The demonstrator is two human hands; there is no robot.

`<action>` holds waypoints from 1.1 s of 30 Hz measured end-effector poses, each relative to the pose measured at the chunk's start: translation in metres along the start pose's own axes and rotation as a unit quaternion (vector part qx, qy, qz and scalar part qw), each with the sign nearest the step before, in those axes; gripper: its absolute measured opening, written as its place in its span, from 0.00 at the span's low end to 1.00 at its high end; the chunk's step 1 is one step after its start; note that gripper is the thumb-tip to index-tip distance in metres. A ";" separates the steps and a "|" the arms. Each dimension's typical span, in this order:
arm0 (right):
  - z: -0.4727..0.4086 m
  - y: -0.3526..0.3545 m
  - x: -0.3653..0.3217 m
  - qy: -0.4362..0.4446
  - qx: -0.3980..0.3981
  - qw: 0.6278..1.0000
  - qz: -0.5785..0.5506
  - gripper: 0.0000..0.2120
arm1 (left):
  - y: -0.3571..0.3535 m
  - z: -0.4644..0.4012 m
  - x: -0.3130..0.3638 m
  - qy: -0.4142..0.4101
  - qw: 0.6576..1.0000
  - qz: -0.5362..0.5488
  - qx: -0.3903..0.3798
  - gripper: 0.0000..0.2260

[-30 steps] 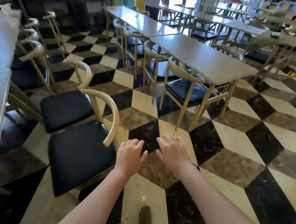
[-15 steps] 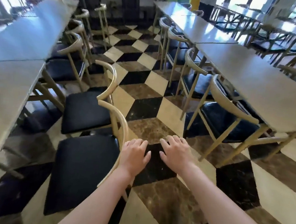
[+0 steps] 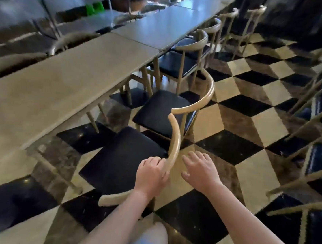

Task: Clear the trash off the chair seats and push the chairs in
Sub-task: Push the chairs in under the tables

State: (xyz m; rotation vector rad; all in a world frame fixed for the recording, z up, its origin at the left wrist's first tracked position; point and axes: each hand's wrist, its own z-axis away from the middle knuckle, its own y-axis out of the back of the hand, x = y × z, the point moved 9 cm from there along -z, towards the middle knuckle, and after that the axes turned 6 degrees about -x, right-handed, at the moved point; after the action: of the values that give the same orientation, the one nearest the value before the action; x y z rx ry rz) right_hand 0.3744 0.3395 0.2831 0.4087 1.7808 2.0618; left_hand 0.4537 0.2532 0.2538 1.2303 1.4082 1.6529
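The nearest chair (image 3: 123,157) has a black seat and a curved tan wooden backrest; it stands pulled out from the long grey table (image 3: 59,88). My left hand (image 3: 152,171) lies against the backrest rail, fingers curled on it. My right hand (image 3: 200,168) hovers just to the right of the rail, fingers spread, holding nothing. A second pulled-out chair (image 3: 162,112) stands right behind the first. Both black seats look bare; I see no trash on them.
More chairs (image 3: 181,62) line the same table further back. Another row of chairs (image 3: 318,155) edges the right side. A checkered floor aisle (image 3: 239,112) runs between the rows. My knee (image 3: 148,241) shows at the bottom.
The view has swung toward the left table row. My left hand has come onto the nearest chair's backrest rail; my right hand has spread beside it.
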 end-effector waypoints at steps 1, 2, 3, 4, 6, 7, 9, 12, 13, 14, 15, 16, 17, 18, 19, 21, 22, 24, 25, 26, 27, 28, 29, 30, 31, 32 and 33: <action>-0.013 -0.004 -0.002 0.027 -0.006 1.000 0.005 0.23 | -0.003 0.000 -0.012 0.038 0.999 0.014 0.006 0.16; -0.026 -0.009 -0.003 0.053 -0.012 0.998 0.013 0.23 | -0.008 -0.001 -0.021 0.069 0.997 0.018 0.010 0.17; -0.039 -0.014 -0.004 0.076 -0.016 0.997 0.022 0.24 | -0.015 -0.002 -0.029 0.093 0.996 0.014 0.007 0.19; -0.050 -0.020 -0.004 0.094 -0.022 0.995 0.028 0.24 | -0.024 -0.003 -0.034 0.110 0.994 0.012 0.001 0.19; -0.070 -0.031 -0.001 0.120 -0.035 0.992 0.033 0.24 | -0.037 -0.008 -0.042 0.140 0.990 0.021 -0.006 0.20; -0.079 -0.035 0.001 0.136 -0.043 0.989 0.036 0.24 | -0.042 -0.011 -0.044 0.156 0.987 0.028 -0.004 0.20; -0.090 -0.047 0.002 0.169 -0.070 0.982 0.048 0.24 | -0.050 -0.015 -0.044 0.190 0.981 0.033 -0.009 0.20; -0.104 -0.063 0.004 0.214 -0.091 0.969 0.079 0.26 | -0.064 -0.021 -0.044 0.238 0.970 0.048 -0.017 0.20; -0.109 -0.068 0.005 0.225 -0.098 0.966 0.082 0.26 | -0.069 -0.021 -0.044 0.257 0.964 0.058 -0.021 0.21; -0.114 -0.073 0.005 0.236 -0.105 0.963 0.083 0.26 | -0.074 -0.021 -0.046 0.273 0.959 0.065 -0.023 0.21; -0.117 -0.078 0.003 0.251 -0.111 0.958 0.082 0.26 | -0.078 -0.019 -0.047 0.286 0.956 0.070 -0.022 0.22; -0.119 -0.083 0.000 0.268 -0.118 0.953 0.083 0.26 | -0.081 -0.017 -0.048 0.295 0.952 0.073 -0.020 0.22; -0.120 -0.089 -0.003 0.288 -0.125 0.945 0.087 0.26 | -0.084 -0.014 -0.049 0.306 0.949 0.076 -0.019 0.22; -0.120 -0.095 -0.006 0.309 -0.129 0.938 0.094 0.26 | -0.087 -0.012 -0.049 0.316 0.945 0.078 -0.019 0.23; -0.121 -0.101 -0.008 0.326 -0.129 0.931 0.099 0.26 | -0.089 -0.009 -0.048 0.326 0.942 0.079 -0.017 0.23; -0.122 -0.112 -0.007 0.357 -0.124 0.920 0.102 0.25 | -0.095 -0.005 -0.047 0.348 0.934 0.079 -0.012 0.23; -0.121 -0.116 -0.006 0.372 -0.122 0.914 0.103 0.25 | -0.097 -0.003 -0.045 0.361 0.929 0.084 -0.012 0.22; -0.119 -0.121 -0.003 0.394 -0.110 0.907 0.101 0.25 | -0.102 0.003 -0.041 0.389 0.917 0.091 -0.011 0.21; -0.118 -0.121 -0.001 0.402 -0.105 0.904 0.100 0.26 | -0.102 0.006 -0.040 0.402 0.911 0.093 -0.007 0.20; -0.118 -0.123 0.000 0.409 -0.104 0.901 0.100 0.27 | -0.103 0.008 -0.038 0.412 0.906 0.096 -0.002 0.19; -0.117 -0.124 0.001 0.417 -0.106 0.897 0.099 0.29 | -0.103 0.010 -0.036 0.421 0.902 0.098 0.004 0.19; -0.117 -0.124 0.002 0.424 -0.110 0.893 0.099 0.31 | -0.103 0.012 -0.035 0.428 0.898 0.099 0.008 0.19; -0.118 -0.124 0.003 0.429 -0.115 0.890 0.099 0.32 | -0.103 0.013 -0.033 0.432 0.897 0.096 0.012 0.19; -0.120 -0.123 0.003 0.432 -0.117 0.888 0.102 0.32 | -0.102 0.013 -0.032 0.434 0.896 0.092 0.017 0.19; -0.121 -0.121 0.002 0.435 -0.119 0.886 0.106 0.31 | -0.101 0.012 -0.031 0.437 0.895 0.090 0.020 0.19; -0.123 -0.120 0.001 0.439 -0.119 0.884 0.110 0.31 | -0.099 0.012 -0.031 0.441 0.892 0.092 0.024 0.18; -0.123 -0.118 0.000 0.445 -0.121 0.880 0.114 0.31 | -0.098 0.012 -0.032 0.447 0.889 0.097 0.025 0.18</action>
State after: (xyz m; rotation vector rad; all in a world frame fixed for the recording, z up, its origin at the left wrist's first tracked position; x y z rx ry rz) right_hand 0.3294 0.2461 0.1472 -0.5330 1.9145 2.8822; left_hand 0.4660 0.2513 0.1513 0.6240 1.8824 2.5113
